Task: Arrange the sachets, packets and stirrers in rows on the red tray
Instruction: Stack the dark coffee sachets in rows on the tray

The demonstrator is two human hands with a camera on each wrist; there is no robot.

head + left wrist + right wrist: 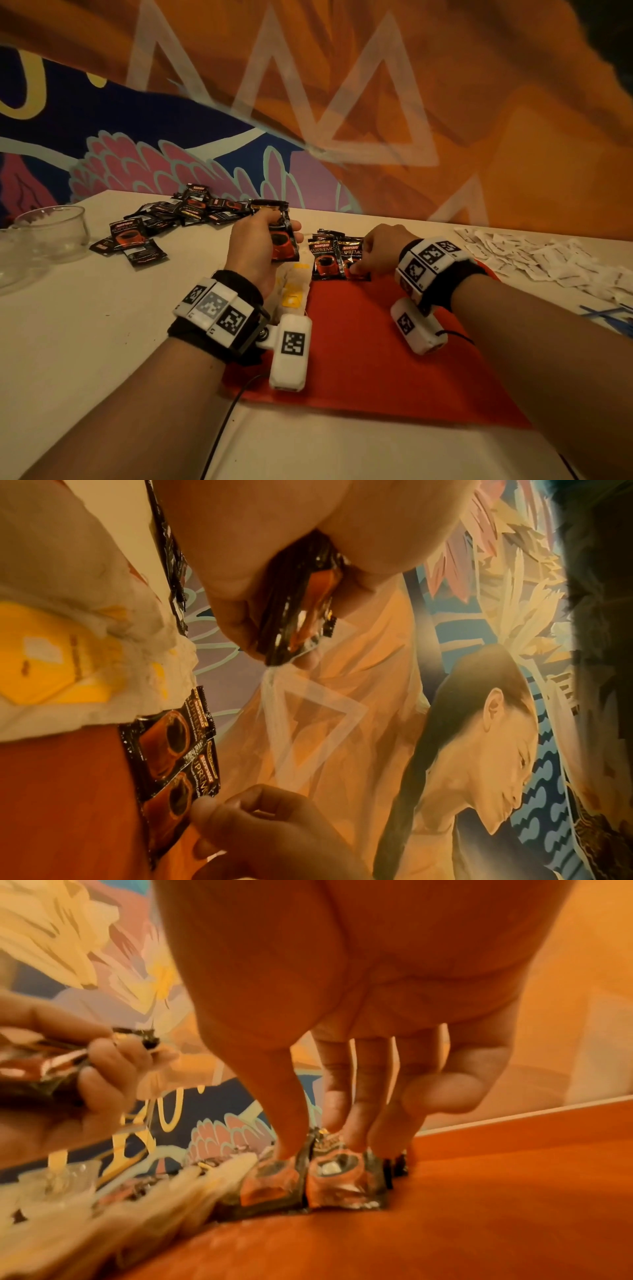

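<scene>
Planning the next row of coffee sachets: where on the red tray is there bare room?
The red tray is bare across its middle and near side, below the two coffee sachets at its far edge. Its left edge is crowded with tea bags, and the right hand covers the far right.

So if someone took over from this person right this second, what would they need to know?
Left hand: grips a few coffee sachets, lifted above the table.
Right hand: fingers press the coffee sachet row at the red tray's far edge.
Done: tea bags along the tray's left edge, coffee row begun.
Left: coffee pile far left, white sachets right, blue stirrers at the far right edge.
</scene>
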